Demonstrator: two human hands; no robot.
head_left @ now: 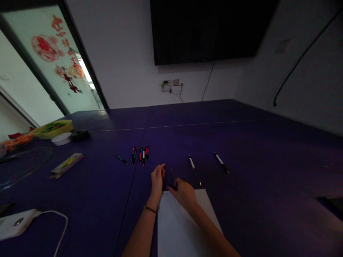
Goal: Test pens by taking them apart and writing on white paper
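Note:
My left hand [157, 179] rests on the dark blue table [241, 150] just past the top-left corner of a white sheet of paper [177, 228], its fingers curled together. My right hand [184, 193] lies over the sheet's top edge, its fingertips pinched on a small dark thing I cannot make out. A thin dark stick [171, 175] lies between the two hands. Beyond them sit a bunch of several coloured pens [142, 154], a lone teal pen [121, 159], a white-barrelled pen [191, 161] and a black-and-white pen [221, 162].
To the left are a flat pen box [66, 165], a white lid [61, 138], a black object [80, 135], a yellow bowl [52, 129] and a glass dish [21, 164]. A white device with a cable [16, 223] lies near left. A dark screen [209, 32] hangs on the wall.

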